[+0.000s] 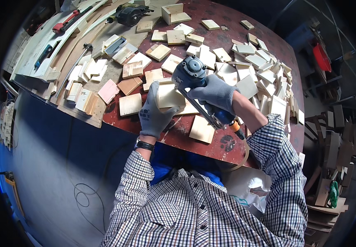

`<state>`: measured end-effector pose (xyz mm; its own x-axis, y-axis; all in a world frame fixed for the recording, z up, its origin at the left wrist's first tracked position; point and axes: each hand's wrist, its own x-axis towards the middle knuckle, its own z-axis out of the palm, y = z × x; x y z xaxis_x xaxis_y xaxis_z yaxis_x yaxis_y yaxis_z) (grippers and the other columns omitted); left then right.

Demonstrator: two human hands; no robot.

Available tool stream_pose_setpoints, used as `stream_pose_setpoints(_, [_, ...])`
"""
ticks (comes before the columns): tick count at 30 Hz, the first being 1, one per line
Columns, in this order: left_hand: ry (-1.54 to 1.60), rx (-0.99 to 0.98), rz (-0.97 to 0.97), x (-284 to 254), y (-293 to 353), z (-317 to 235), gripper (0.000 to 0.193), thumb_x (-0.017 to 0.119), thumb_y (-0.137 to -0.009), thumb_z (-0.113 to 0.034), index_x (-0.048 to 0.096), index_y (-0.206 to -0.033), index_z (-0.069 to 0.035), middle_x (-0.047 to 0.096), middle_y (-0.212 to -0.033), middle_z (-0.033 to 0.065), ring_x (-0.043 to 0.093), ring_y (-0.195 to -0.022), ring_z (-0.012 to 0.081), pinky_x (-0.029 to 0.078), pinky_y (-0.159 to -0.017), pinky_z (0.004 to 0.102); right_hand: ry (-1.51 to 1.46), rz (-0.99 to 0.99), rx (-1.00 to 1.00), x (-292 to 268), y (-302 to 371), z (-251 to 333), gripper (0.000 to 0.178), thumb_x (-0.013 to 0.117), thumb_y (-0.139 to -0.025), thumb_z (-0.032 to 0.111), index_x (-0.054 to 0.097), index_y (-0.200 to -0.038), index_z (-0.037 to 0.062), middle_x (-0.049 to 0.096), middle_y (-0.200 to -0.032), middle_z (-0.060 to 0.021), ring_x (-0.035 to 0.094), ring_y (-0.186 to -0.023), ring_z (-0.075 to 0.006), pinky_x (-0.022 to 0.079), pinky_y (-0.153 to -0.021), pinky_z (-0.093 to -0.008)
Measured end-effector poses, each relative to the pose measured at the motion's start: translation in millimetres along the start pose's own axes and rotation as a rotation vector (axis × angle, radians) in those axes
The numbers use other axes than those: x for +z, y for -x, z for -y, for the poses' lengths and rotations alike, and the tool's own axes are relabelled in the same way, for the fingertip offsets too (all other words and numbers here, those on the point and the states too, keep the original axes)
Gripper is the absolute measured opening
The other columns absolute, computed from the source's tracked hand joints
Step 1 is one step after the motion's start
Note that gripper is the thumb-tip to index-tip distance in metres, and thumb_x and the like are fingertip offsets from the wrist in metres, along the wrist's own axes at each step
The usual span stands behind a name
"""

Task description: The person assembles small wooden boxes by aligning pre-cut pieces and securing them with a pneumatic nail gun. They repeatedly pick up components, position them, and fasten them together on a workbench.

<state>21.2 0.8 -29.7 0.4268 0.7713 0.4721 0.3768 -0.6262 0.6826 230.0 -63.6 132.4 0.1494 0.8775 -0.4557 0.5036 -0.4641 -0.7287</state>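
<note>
My right hand (219, 94), in a grey glove, is wrapped round the handle of a blue air nail gun (191, 71). The gun's orange-ended hose fitting points back toward me. My left hand (152, 115), gloved too, grips a pale square wooden block (169, 97) between thumb and fingers, just left of the gun. Whether the gun's nose touches the block I cannot tell; the tool hides that spot. Beside the left hand lies a wooden square (130, 105), and nearer me another square (201, 129) rests by the table's front edge.
Many loose blocks (264, 68) are heaped across the right side of the red table (116, 117). At the far left are a circular saw (129, 15), a red tool (64, 24) and a hammer (88, 46). The air hose (243, 156) hangs over the front edge.
</note>
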Motion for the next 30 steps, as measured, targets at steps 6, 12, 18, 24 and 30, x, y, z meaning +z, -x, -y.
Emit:
stream_pose_setpoints(6, [0.018, 0.036, -0.012, -1.4, -0.8, -5.8, 0.115, 0.098, -0.066, -0.027, 0.032, -0.156, -0.002, 0.057, -0.145, 0.0215, 0.064, -0.126, 0.0374, 0.056, -0.101, 0.0423, 0.08, 0.116, -0.071, 24.4, -1.4, -6.4, 0.05, 0.077, -0.077, 0.039, 0.078, -0.108, -0.0002, 0.077, -0.091, -0.0138, 0.071, -0.077, -0.0209, 0.057, -0.077, -0.0327])
stream_pose_setpoints(12, [0.044, 0.052, -0.02, 2.0, 2.7, 4.3, 0.112, 0.098, -0.068, -0.025, 0.032, -0.155, 0.0, 0.06, -0.141, 0.0218, 0.065, -0.124, 0.0382, 0.056, -0.1, 0.0432, 0.125, 0.141, -0.018, 27.8, 9.4, 14.2, 0.049, 0.077, -0.077, 0.039, 0.078, -0.108, 0.001, 0.077, -0.092, -0.0139, 0.073, -0.079, -0.0225, 0.058, -0.079, -0.0349])
stream_pose_setpoints(18, [0.055, 0.026, 0.012, -2.7, 0.1, -16.6, 0.104, 0.097, -0.069, -0.024, 0.037, -0.151, -0.003, 0.064, -0.134, 0.0198, 0.067, -0.119, 0.0385, 0.057, -0.095, 0.0443, 0.243, 0.077, -0.035, 34.6, 13.6, 10.3, 0.044, 0.075, -0.079, 0.036, 0.077, -0.108, 0.0022, 0.075, -0.085, -0.0109, 0.069, -0.073, -0.0193, 0.057, -0.074, -0.0345])
stream_pose_setpoints(24, [-0.004, -0.003, 0.049, -1.6, -5.1, -7.9, 0.108, 0.095, -0.07, -0.024, 0.034, -0.155, 0.001, 0.057, -0.145, 0.0238, 0.064, -0.126, 0.0382, 0.056, -0.101, 0.0431, 0.024, 0.019, -0.093, 36.9, 8.5, -25.4, 0.047, 0.072, -0.081, 0.034, 0.075, -0.114, 0.0004, 0.076, -0.094, -0.0131, 0.069, -0.082, -0.0205, 0.055, -0.084, -0.0342])
stream_pose_setpoints(30, [-0.246, -0.086, 0.127, -10.4, -7.8, -23.8, 0.104, 0.087, -0.077, -0.043, 0.036, -0.158, -0.003, 0.048, -0.156, 0.0182, 0.049, -0.14, 0.0406, 0.043, -0.116, 0.05, -0.331, -0.378, -0.16, 36.2, 123.5, -56.9, 0.035, 0.071, -0.086, 0.025, 0.074, -0.114, 0.0037, 0.075, -0.09, -0.0073, 0.069, -0.081, -0.0148, 0.055, -0.078, -0.0322])
